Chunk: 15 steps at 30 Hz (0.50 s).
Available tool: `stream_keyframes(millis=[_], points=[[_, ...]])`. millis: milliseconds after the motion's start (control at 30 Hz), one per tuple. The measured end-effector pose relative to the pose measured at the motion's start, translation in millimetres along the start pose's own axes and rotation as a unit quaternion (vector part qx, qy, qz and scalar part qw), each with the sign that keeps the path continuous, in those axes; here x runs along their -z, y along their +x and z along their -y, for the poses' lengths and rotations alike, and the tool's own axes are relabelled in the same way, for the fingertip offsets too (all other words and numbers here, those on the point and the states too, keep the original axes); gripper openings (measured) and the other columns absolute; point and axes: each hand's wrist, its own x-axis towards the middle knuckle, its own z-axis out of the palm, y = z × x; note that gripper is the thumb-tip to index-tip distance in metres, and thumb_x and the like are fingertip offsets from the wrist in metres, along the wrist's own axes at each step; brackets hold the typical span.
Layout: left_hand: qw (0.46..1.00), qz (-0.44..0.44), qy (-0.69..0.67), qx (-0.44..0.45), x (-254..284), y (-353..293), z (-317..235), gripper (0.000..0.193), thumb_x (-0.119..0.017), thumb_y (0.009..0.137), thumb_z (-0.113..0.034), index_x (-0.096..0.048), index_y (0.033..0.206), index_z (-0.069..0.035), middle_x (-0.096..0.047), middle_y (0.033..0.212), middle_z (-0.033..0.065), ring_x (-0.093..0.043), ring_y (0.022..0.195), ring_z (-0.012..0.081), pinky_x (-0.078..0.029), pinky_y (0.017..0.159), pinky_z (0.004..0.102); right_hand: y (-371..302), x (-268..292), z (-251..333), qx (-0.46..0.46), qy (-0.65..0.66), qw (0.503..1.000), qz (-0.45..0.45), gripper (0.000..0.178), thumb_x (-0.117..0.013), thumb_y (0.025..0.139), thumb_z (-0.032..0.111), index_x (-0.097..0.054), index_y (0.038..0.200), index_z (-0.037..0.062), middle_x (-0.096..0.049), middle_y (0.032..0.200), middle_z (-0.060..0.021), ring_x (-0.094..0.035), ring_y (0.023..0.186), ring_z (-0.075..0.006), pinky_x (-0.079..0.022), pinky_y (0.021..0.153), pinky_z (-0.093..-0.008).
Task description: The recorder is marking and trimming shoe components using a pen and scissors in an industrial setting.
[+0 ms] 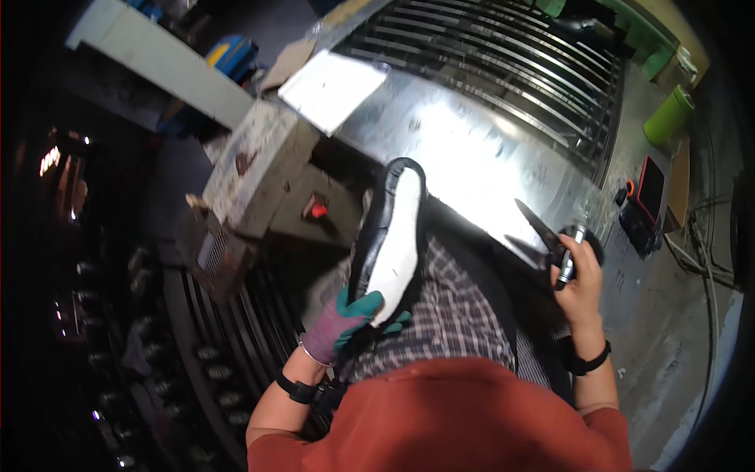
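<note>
My left hand (346,322), in a purple and green glove, grips one end of a black shoe upper (376,236). Its long white underside (395,244) faces up, ringed by the black edge, and its far end points away from me over my lap. At the right, my bare right hand (580,279) is closed around a knife, whose dark pointed blade (537,226) reaches to the far left over the metal table edge. A silver and black rod-like part (570,263) also shows in that fist; whether it belongs to the knife I cannot tell. A dark round thing lies partly hidden behind the hand.
Ahead stands a shiny metal table (464,141) with a slatted roller section (503,55) and a white sheet (332,88). To the right are a green bottle (668,115) and a red-edged phone (650,189). A red knob (318,210) sits on the machine at left, beside dark racks.
</note>
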Motion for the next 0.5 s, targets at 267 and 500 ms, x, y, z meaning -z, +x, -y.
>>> stream_keyframes(millis=[267, 500], points=[[0.957, 0.027, -0.282, 0.060, 54, -35, 104, 0.055, -0.061, 0.091, -0.019, -0.040, 0.137, 0.002, -0.051, 0.132, 0.0178, -0.054, 0.118, 0.0343, -0.046, 0.101, 0.0469, -34, -81, 103, -0.305, 0.577, 0.661, 0.371, 0.044, -0.069, 0.084, 0.003, -0.053, 0.124, 0.0085, -0.059, 0.090, -0.0007, -0.052, 0.073, -0.0053, -0.043, 0.062, -0.0195], [0.949, 0.061, -0.308, 0.017, 62, -42, 108, 0.044, -0.053, 0.095, -0.015, -0.043, 0.134, 0.002, -0.053, 0.129, 0.0165, -0.056, 0.116, 0.0310, -0.048, 0.099, 0.0449, -52, -104, 117, -0.325, 0.560, 0.619, 0.446, 0.043, -0.069, 0.084, 0.006, -0.054, 0.124, 0.0091, -0.059, 0.094, 0.0011, -0.051, 0.075, -0.0030, -0.041, 0.061, -0.0177]])
